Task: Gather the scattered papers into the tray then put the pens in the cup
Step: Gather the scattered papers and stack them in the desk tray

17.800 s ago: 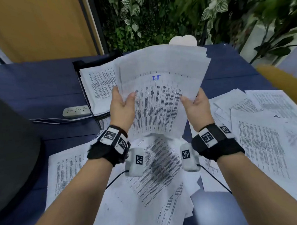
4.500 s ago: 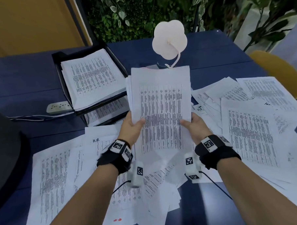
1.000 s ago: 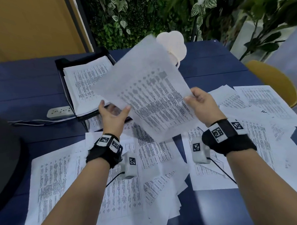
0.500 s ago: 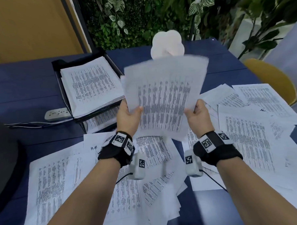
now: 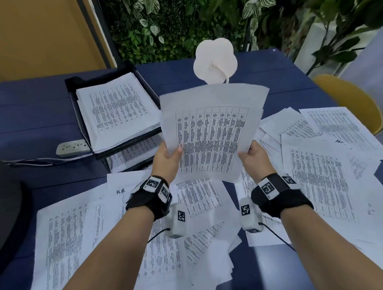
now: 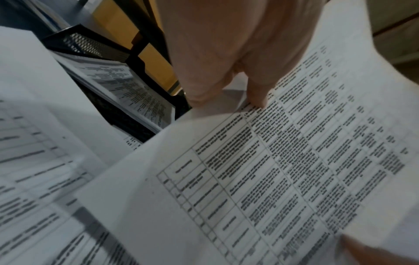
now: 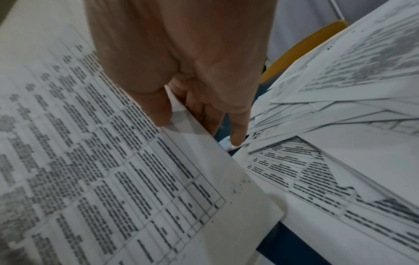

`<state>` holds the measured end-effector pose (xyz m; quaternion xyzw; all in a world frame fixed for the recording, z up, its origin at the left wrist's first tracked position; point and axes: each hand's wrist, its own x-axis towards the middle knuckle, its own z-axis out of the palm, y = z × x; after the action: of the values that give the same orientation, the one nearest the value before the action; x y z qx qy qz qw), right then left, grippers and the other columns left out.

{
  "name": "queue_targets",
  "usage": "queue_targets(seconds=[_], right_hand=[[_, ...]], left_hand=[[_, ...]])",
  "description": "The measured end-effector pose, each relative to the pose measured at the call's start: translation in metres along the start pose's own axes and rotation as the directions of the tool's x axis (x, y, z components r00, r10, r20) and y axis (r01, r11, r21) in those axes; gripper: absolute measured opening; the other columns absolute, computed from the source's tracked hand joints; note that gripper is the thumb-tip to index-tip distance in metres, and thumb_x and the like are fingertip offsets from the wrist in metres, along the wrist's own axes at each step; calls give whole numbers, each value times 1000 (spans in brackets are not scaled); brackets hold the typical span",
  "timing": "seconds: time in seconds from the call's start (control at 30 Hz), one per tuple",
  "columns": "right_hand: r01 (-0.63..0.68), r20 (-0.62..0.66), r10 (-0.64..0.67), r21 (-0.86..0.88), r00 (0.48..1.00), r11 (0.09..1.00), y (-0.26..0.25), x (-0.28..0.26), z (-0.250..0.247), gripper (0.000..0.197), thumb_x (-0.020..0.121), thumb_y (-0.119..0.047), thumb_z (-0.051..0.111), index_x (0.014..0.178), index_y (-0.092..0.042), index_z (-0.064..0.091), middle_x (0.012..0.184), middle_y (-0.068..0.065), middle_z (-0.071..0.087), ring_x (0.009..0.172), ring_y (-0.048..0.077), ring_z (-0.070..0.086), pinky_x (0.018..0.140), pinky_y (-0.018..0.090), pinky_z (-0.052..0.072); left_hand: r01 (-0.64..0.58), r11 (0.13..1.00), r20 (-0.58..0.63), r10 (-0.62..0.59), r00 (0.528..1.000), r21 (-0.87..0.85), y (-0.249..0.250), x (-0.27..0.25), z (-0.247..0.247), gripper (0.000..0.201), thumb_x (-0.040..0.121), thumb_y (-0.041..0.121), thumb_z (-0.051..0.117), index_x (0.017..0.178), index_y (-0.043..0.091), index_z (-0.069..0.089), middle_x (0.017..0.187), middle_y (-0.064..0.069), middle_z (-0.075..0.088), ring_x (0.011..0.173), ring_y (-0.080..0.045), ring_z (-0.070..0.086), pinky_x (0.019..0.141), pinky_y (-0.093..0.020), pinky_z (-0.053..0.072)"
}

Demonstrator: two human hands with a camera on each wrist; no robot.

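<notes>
I hold a thin stack of printed papers (image 5: 212,135) upright above the table, one hand on each lower side. My left hand (image 5: 168,160) pinches its left edge, thumb on the printed face (image 6: 283,161). On the other side, my right hand (image 5: 251,155) pinches the right edge, thumb on front and fingers behind (image 7: 147,179). The black two-tier tray (image 5: 72,84) stands at the back left with a pile of sheets (image 5: 116,108) in its top tier. Loose papers (image 5: 319,174) lie scattered over the blue table (image 5: 31,108). No pens or cup show.
A white flower-shaped object (image 5: 215,60) stands behind the held papers. A power strip (image 5: 72,148) with a cable lies left of the tray. A yellow chair (image 5: 351,100) is at the right edge, a dark rounded shape (image 5: 4,207) at the left, plants beyond.
One second ago the stack was tilted left near the tray. Both hands have swung it back upright at the centre and now hold it squared.
</notes>
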<state>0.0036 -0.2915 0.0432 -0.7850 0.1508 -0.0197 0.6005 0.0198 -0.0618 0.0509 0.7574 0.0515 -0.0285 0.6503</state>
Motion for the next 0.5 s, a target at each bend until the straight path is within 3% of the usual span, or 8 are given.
queue_targets(seconds=[0.07,0.13,0.2,0.27,0.33,0.43,0.5], right_hand=[[-39,1,39,17,999,999,1,-3,0,22,89,-4,52,106,-15,61,109,3,67,105,22,61,98,42,47],[-98,16,97,20,995,995,7,-5,1,18,90,-6,57,106,-7,63,107,9,68,100,21,62,98,42,47],[-142,63,144,-37,988,989,13,-8,2,20,89,-13,61,108,-9,64,107,9,69,99,22,63,98,45,47],[-166,102,173,-77,980,983,21,-10,4,19,89,-16,62,107,-11,64,107,5,69,101,23,63,97,41,48],[-196,124,202,-60,971,979,24,-14,10,12,90,-13,60,102,-13,63,104,7,67,99,25,62,91,39,50],[-259,201,255,-5,946,966,22,-19,21,5,94,-14,55,98,-14,57,95,5,62,90,23,58,77,42,56],[-241,220,236,-4,947,971,18,-21,29,6,95,-14,53,98,-13,57,91,2,61,84,18,57,70,40,57]], left_hand=[[24,1000,-13,-24,1000,-12,-1,1,-2,30,95,16,54,125,16,49,105,11,62,83,10,57,66,-5,45],[56,997,-44,-58,997,-45,-3,3,-7,37,93,19,58,129,13,48,112,5,64,95,2,60,82,-16,49],[93,992,-70,-98,993,-82,-5,3,-11,62,87,31,63,140,11,38,119,3,63,113,-11,57,101,-34,44],[121,985,-77,-131,988,-123,-13,5,-18,78,83,38,66,145,11,28,129,-2,57,124,-20,50,108,-44,36],[130,980,-103,-146,984,-150,-19,5,-26,85,77,44,68,144,10,28,139,-7,49,129,-23,46,109,-47,34],[113,978,-164,-142,976,-173,-19,3,-38,77,75,43,67,136,8,38,128,-4,54,122,-25,52,108,-47,36],[101,975,-203,-141,969,-196,-14,0,-47,59,85,26,65,135,7,41,132,-6,54,123,-24,52,108,-42,37]])
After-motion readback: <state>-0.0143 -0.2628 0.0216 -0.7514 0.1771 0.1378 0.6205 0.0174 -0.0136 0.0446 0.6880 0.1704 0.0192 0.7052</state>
